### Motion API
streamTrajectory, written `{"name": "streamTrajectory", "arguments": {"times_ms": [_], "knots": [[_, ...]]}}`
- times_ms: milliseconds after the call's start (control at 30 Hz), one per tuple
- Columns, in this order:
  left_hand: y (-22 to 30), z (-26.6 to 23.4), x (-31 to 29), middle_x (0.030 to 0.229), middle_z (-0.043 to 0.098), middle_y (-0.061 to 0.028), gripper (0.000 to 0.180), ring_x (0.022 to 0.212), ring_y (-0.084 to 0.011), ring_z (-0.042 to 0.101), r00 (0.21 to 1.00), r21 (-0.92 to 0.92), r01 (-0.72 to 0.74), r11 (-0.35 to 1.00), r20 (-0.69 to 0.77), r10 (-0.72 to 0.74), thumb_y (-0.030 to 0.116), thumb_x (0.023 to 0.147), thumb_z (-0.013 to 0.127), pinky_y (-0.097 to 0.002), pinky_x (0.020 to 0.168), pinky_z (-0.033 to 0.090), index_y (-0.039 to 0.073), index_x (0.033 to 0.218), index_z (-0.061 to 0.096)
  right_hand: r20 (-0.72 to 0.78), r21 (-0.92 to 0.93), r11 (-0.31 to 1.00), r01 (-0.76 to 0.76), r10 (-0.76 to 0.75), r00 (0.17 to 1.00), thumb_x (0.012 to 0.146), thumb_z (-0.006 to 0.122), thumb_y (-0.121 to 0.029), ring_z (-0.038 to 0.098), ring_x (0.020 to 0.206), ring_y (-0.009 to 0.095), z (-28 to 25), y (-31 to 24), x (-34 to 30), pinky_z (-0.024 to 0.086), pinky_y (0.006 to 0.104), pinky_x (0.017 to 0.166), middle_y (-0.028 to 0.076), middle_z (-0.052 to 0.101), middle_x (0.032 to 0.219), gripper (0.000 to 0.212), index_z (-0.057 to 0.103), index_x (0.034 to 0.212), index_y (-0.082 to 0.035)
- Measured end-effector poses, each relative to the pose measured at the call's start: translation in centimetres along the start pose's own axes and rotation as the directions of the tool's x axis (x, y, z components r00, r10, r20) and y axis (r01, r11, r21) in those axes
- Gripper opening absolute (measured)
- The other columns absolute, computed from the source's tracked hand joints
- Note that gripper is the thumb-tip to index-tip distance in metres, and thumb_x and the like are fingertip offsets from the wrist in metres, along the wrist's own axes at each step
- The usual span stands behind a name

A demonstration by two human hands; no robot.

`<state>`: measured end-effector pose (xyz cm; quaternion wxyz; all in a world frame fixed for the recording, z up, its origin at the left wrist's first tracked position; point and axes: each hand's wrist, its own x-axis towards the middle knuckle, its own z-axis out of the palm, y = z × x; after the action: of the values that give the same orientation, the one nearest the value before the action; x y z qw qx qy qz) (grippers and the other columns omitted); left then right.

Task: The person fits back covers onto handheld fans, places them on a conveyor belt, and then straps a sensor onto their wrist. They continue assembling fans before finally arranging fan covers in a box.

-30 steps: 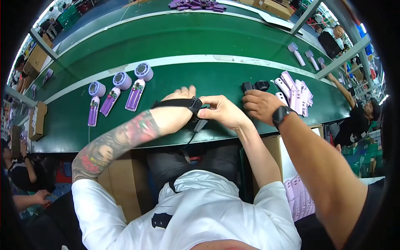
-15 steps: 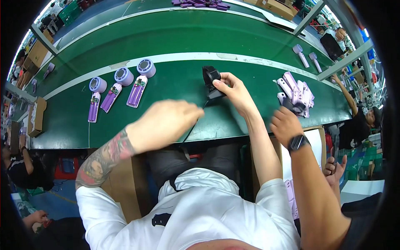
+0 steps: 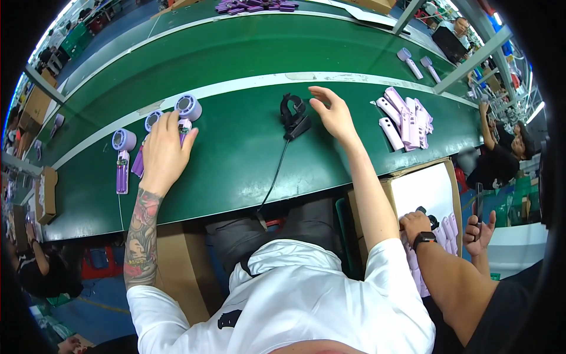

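Note:
My left hand (image 3: 164, 146) is open, fingers stretched over the middle and right of three handheld fans with round lilac heads and exposed purple handles. The left fan (image 3: 122, 162) lies uncovered by it. Of the middle fan (image 3: 154, 120), the head and a bit of handle show; the right fan (image 3: 188, 107) has its handle mostly hidden under my fingers. Whether my fingers press on them I cannot tell. My right hand (image 3: 335, 117) is open and empty, thumb and fingers apart. Just left of it stands a black strap-like device (image 3: 293, 118) with a thin cable (image 3: 275, 180) running to the table's near edge.
Right of my right hand lies a heap of lilac handle shells (image 3: 407, 121). A co-worker's hand (image 3: 416, 224) reaches into a cardboard box (image 3: 386, 186) of lilac parts at the lower right. Two fans (image 3: 411, 64) lie farther back, near a metal post (image 3: 474, 62).
My right hand has let go of the black device, which now stands on the table. My left hand has moved left onto the fans. The co-worker's hand went from the heap to the box.

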<state>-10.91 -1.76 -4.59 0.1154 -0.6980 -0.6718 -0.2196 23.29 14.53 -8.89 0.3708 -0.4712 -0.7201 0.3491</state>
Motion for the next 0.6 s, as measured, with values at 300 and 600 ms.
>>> {"name": "streamTrajectory", "arguments": {"times_ms": [300, 600], "knots": [[-1.1, 3.4, -0.8, 0.116, 0.059, -0.0214, 0.069, 0.103, -0.0418, 0.061, 0.947, 0.032, 0.207, 0.978, 0.243, -0.208, 0.038, 0.087, 0.069, -0.0492, 0.083, 0.051, -0.003, 0.137, 0.045, -0.26, 0.125, 0.99, -0.063, 0.094, 0.961, 0.092, 0.063, -0.012, 0.058, 0.119, 0.019, -2.1, 1.5, -5.8, 0.045, 0.0326, 0.102, 0.008, 0.064, 0.125, 0.03, 0.061, 0.121, -0.002], [-5.5, 6.8, 1.9, 0.089, 0.063, -0.0127, 0.055, 0.087, -0.0289, 0.067, 0.929, -0.446, 0.317, 0.837, 0.325, -0.179, 0.021, 0.085, 0.069, -0.0411, 0.072, 0.054, -0.006, 0.127, 0.048, 0.897, -0.334, 0.054, 0.941, -0.288, 0.335, 0.087, 0.061, -0.018, 0.051, 0.109, 0.018, 2.5, -5.9, -2.5, 0.042, 0.0301, 0.093, 0.003, 0.056, 0.113, 0.013, 0.058, 0.098, -0.012]]}}
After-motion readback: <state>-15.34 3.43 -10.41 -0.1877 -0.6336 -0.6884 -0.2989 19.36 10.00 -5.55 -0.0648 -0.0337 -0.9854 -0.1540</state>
